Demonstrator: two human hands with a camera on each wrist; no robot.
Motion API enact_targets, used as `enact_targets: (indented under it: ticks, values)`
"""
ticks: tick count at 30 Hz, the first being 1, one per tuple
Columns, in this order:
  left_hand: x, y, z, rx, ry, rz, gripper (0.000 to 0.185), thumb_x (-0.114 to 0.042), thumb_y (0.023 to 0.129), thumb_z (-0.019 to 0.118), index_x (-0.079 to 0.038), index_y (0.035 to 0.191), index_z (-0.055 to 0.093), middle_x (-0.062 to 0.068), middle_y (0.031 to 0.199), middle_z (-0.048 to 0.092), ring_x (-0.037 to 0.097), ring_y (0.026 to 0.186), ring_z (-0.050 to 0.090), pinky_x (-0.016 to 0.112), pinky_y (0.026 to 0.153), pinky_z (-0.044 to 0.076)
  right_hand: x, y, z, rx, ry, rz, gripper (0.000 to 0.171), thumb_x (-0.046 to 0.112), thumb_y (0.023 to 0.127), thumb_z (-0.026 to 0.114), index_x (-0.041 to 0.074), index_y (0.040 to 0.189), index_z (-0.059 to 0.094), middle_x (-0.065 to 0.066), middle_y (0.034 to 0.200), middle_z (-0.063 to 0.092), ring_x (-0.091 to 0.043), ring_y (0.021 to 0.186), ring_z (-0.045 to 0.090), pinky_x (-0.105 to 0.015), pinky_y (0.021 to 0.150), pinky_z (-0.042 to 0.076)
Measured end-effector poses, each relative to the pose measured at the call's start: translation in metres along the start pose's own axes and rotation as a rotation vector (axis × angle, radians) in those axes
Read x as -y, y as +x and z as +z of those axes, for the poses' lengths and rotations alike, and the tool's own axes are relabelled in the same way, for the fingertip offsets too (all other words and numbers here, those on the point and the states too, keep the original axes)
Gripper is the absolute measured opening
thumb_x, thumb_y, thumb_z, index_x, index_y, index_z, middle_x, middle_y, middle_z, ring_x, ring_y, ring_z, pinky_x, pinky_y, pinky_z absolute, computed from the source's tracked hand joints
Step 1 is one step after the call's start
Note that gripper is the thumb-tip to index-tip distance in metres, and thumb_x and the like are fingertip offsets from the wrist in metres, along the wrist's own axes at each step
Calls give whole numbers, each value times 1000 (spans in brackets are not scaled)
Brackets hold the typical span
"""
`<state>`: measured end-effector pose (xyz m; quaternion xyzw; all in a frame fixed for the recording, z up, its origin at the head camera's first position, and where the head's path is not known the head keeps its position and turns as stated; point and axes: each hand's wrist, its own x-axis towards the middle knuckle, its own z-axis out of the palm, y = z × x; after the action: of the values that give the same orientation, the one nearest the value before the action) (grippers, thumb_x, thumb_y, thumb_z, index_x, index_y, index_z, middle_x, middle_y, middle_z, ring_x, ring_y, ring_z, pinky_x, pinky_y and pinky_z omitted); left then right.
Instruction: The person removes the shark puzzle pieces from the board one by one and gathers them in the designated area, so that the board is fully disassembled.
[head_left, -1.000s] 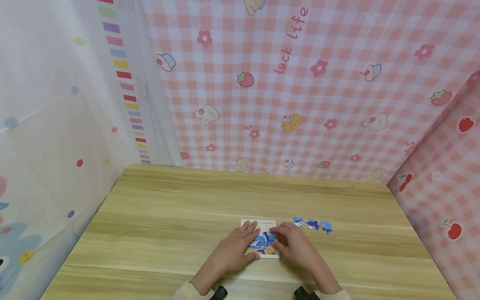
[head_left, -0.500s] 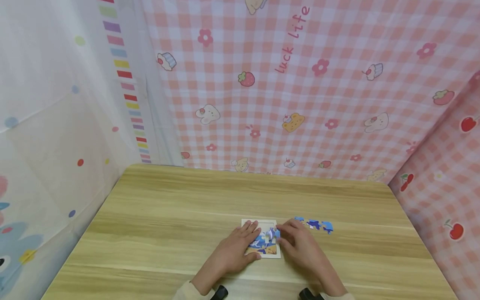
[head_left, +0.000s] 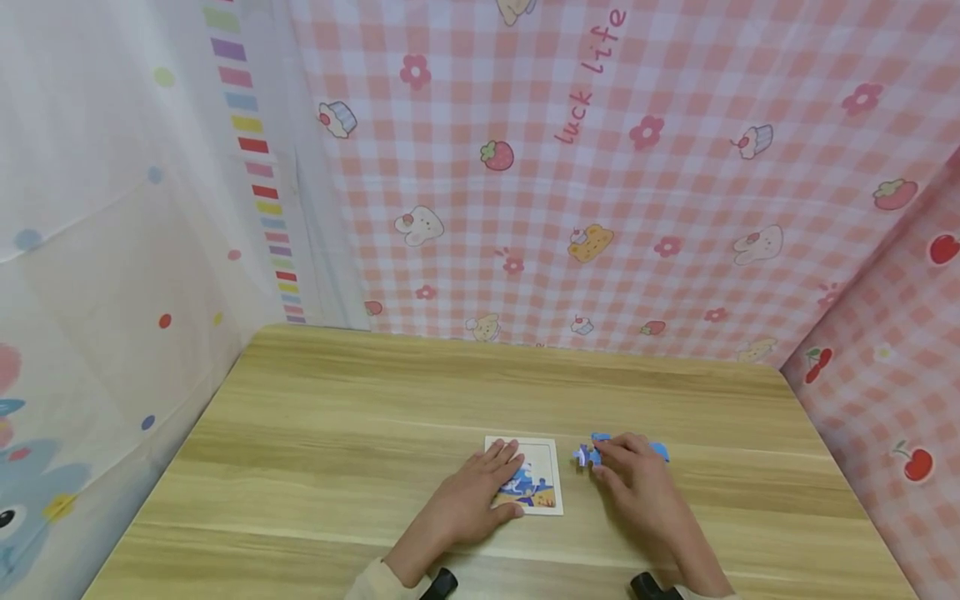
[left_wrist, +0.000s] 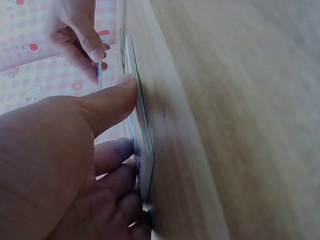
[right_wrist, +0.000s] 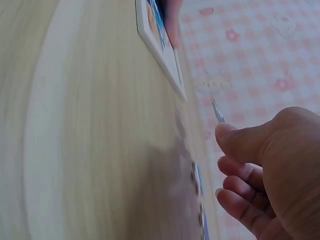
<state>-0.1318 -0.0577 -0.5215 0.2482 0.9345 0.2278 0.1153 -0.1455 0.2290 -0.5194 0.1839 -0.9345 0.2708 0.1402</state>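
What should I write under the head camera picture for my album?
Left hand rests on the small white-framed puzzle board; right hand pinches a blue puzzle piece above the wooden table.

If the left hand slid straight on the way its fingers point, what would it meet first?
Probably nothing: the left hand lies flat on the white-framed puzzle board, fingers aimed at its far edge; beyond is bare wooden table.

Left hand (head_left: 468, 492): palm down, fingers extended and slightly spread, thumb stretched out to the side, forearm angled in from the lower edge. Right hand (head_left: 637, 479): set apart to the right, knuckles up, fingers curled inward, thumb and fingertips (right_wrist: 226, 131) brought together in a pinch. Both wrists carry a dark strap-mounted unit.
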Motion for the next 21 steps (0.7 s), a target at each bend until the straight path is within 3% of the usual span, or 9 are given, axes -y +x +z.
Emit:
enact_targets:
  ticks: [6, 10, 21]
  values:
    - [-1, -1, 0, -3, -5, 5, 71, -44, 99, 63, -16, 160, 38, -1, 171, 25, 21, 160, 22, 44, 131, 23, -17, -8, -11, -46, -29, -9, 34, 4, 85, 81, 2, 119, 76, 0, 102, 70, -13, 95, 60, -29, 74, 56]
    - [-1, -1, -1, -1, -2, 2, 71, -44, 99, 63, -17, 160, 38, -1, 171, 25, 21, 160, 22, 44, 131, 23, -29, -11, -17, -88, -57, -30, 35, 0, 82, 82, 0, 116, 76, -2, 101, 71, -16, 95, 61, -31, 77, 55]
    - [-2, 0, -1, 10, 10, -13, 71, -45, 100, 62, -18, 160, 37, -3, 171, 24, 19, 160, 20, 43, 131, 23, -52, -29, -35, -125, -85, -19, 39, -2, 80, 82, 0, 118, 75, -3, 98, 70, -14, 91, 60, -13, 80, 44]
